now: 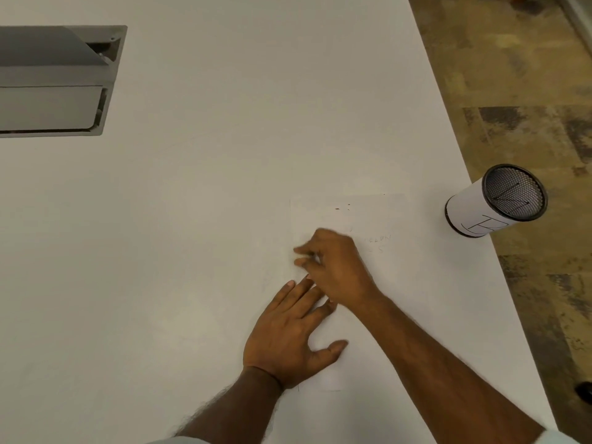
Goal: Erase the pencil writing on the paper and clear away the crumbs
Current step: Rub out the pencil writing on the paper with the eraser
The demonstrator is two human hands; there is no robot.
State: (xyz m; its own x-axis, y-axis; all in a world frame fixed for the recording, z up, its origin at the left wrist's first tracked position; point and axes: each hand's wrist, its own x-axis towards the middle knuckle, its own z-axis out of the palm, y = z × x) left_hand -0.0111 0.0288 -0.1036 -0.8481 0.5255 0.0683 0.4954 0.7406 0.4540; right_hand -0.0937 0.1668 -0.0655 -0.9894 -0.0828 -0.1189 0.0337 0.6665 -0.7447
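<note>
Soft, even light leaves the white table (192, 219) greyish, with faint shadows. The right hand (336, 267) is motion-blurred; wide-angle distortion bends the table's edge.

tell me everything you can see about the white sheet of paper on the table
The white sheet of paper lies flat on the white table, near its right edge. Faint pencil writing shows on its right side, and a few dark specks sit near the top edge. The left hand presses flat on its lower left part; the right hand, blurred, fingers curled, is over its left side.
</note>
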